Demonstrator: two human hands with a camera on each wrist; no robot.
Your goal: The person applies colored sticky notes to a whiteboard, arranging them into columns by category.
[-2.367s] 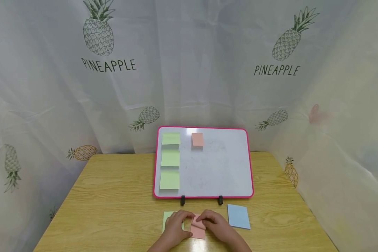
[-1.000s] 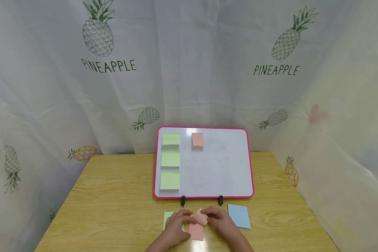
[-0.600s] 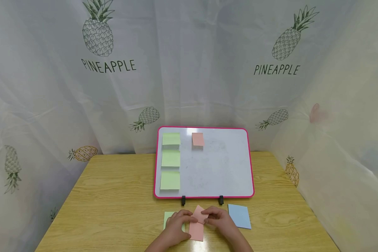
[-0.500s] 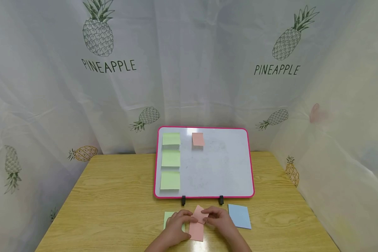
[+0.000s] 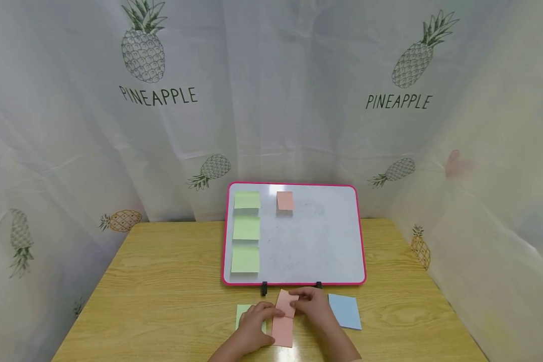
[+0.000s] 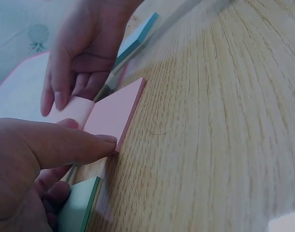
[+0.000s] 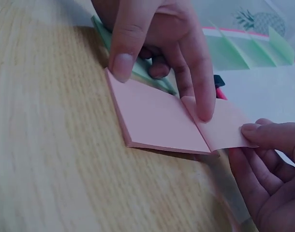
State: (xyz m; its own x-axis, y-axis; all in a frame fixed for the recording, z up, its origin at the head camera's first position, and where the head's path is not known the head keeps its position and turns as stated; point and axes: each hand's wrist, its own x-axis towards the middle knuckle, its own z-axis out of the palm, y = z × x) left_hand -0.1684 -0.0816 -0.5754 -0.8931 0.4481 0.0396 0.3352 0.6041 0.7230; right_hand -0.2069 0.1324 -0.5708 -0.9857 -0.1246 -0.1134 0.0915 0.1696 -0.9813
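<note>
While the left hand [image 5: 252,326] is pressing straight fingers on the pink pad [image 5: 282,329] at the lower centre of the frame, the right hand [image 5: 314,307] is pinching the pad's top sheet [image 5: 287,303], peeled upward. Green pad [image 5: 241,314] is lying at left, blue pad [image 5: 345,311] at right, whiteboard [image 5: 317,241] above.

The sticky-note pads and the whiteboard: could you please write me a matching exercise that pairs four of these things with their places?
Things:
1. pink pad
2. blue pad
3. green pad
4. whiteboard

Places:
A. partly under the left hand
B. propped at the table's back
C. right of the right hand
D. between both hands, top sheet being peeled

Pairs: 1-D, 2-C, 3-A, 4-B
</note>
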